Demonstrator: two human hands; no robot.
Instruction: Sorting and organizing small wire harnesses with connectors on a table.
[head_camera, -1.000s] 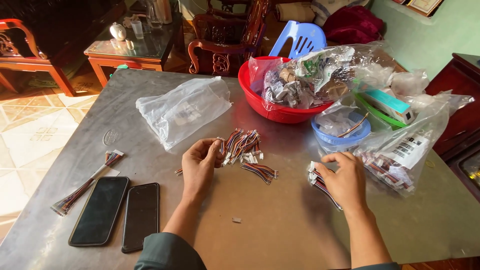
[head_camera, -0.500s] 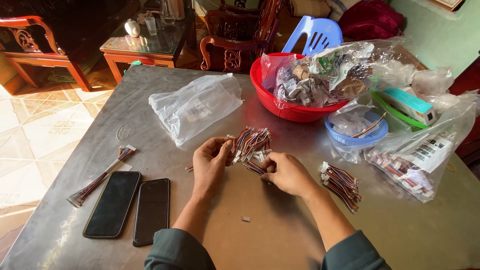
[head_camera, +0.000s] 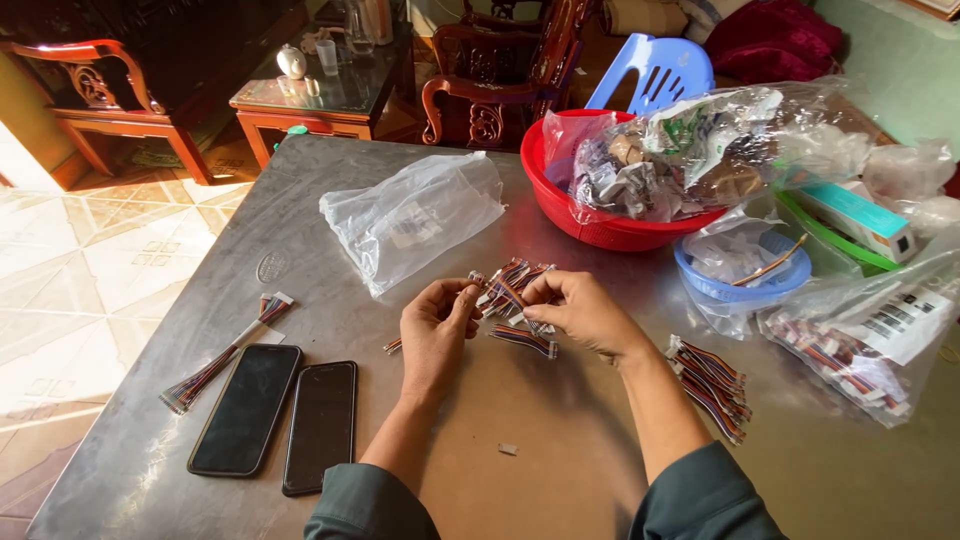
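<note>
While both hands meet over the middle of the steel bench (head_camera: 560, 440), the left hand (head_camera: 437, 325) is curled shut with fingertips pinching one end of a short multicoloured wire harness (head_camera: 508, 292), and the right hand (head_camera: 580, 310) is closed on the other side of the same small cluster, thumb on top. Such thin ribbon leads look very light and limp, likely to flop and tangle, so the firm hold is at the small white plastic connectors on the ends, not on the soft strands. Just below them a loose harness (head_camera: 523, 340) lies flat on the bench. Nearer the person sit two dark phones (head_camera: 285, 420); to the right rests a sorted wire bundle (head_camera: 712, 385). Farther off are a clear plastic bag (head_camera: 415, 215), a blue bowl (head_camera: 740, 275) and a red basin (head_camera: 590, 215) filled with packets.
</note>
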